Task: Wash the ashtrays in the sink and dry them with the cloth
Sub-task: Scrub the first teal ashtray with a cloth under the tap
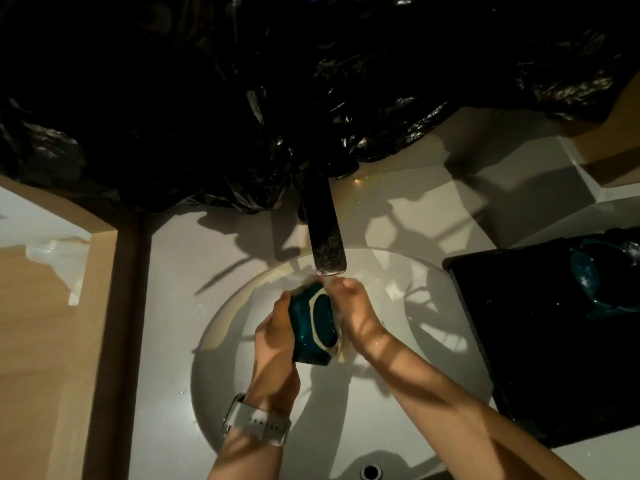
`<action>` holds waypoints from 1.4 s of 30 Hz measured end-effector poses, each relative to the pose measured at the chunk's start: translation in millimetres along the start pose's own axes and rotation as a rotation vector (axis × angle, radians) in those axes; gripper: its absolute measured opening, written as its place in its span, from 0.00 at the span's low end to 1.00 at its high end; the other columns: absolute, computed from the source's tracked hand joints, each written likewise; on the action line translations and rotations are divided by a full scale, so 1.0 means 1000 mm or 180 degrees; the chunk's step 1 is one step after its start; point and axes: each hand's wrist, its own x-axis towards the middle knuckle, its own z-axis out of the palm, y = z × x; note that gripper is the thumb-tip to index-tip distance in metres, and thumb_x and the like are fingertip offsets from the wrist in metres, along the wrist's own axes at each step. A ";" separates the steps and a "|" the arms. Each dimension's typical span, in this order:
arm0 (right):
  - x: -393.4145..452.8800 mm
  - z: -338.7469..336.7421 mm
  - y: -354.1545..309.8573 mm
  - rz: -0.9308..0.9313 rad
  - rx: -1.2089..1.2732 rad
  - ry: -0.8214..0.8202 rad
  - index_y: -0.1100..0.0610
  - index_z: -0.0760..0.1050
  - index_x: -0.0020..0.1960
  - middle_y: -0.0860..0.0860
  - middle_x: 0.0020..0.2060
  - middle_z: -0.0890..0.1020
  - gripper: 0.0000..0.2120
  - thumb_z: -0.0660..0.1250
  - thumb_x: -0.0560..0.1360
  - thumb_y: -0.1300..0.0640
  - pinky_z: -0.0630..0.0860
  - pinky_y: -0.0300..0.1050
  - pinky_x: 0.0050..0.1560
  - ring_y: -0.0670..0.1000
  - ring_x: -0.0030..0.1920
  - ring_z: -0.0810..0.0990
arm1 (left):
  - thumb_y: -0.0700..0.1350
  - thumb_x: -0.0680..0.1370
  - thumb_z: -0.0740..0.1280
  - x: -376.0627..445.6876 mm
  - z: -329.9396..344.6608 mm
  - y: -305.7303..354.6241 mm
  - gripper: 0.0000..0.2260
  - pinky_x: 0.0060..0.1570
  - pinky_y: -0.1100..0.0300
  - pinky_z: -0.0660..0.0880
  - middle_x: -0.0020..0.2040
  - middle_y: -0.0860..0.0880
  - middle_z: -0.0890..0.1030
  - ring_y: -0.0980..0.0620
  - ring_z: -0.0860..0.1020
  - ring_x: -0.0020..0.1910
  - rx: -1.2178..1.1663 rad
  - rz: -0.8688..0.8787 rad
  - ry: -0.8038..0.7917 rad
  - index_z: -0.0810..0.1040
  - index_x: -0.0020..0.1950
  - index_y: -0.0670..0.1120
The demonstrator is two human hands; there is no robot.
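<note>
A teal ashtray (313, 323) is held on edge over the white round sink (221, 341), right under the flat dark tap (323, 233). My left hand (277, 327) grips its left side, a white watch on that wrist. My right hand (356, 310) presses a pale sponge or cloth (341, 351) against the ashtray's right side; only its frayed edge shows. A second teal ashtray (602, 282) lies on a black tray (519, 341) to the right of the basin.
Crumpled black plastic sheeting (242, 98) covers the wall behind the tap. A wooden counter (41, 341) with a white crumpled thing (62, 268) lies left. The overflow hole (370, 472) sits at the sink's near rim. Light is dim.
</note>
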 end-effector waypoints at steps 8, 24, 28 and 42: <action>-0.027 -0.004 0.014 0.0050 0.1037 -0.0014 0.62 0.76 0.61 0.62 0.55 0.82 0.21 0.66 0.76 0.47 0.77 0.56 0.59 0.61 0.57 0.81 | 0.39 0.85 0.56 -0.003 -0.005 0.006 0.11 0.39 0.76 0.74 0.54 0.51 0.85 0.69 0.81 0.44 -0.0516 -0.0085 -0.0502 0.75 0.64 0.45; -0.027 -0.021 -0.014 -0.0428 -0.0125 -0.0054 0.55 0.82 0.54 0.53 0.48 0.86 0.10 0.69 0.76 0.51 0.79 0.52 0.57 0.54 0.52 0.84 | 0.41 0.76 0.70 0.019 -0.008 0.022 0.13 0.51 0.47 0.79 0.54 0.32 0.82 0.36 0.83 0.49 -0.0022 -0.0431 -0.0841 0.80 0.58 0.35; -0.036 -0.017 -0.011 -0.0247 0.0282 0.0072 0.54 0.81 0.55 0.58 0.46 0.86 0.14 0.61 0.80 0.47 0.81 0.54 0.48 0.58 0.48 0.84 | 0.40 0.75 0.69 0.023 -0.001 0.007 0.13 0.49 0.50 0.80 0.53 0.35 0.84 0.40 0.84 0.47 -0.0632 -0.0514 -0.0541 0.81 0.58 0.37; -0.042 -0.025 -0.018 -0.0257 0.0641 0.0038 0.54 0.79 0.57 0.58 0.50 0.84 0.10 0.68 0.76 0.57 0.80 0.58 0.48 0.61 0.51 0.84 | 0.44 0.79 0.66 0.017 0.012 -0.011 0.14 0.59 0.43 0.77 0.58 0.40 0.83 0.43 0.82 0.57 -0.0504 0.0084 -0.0715 0.77 0.64 0.42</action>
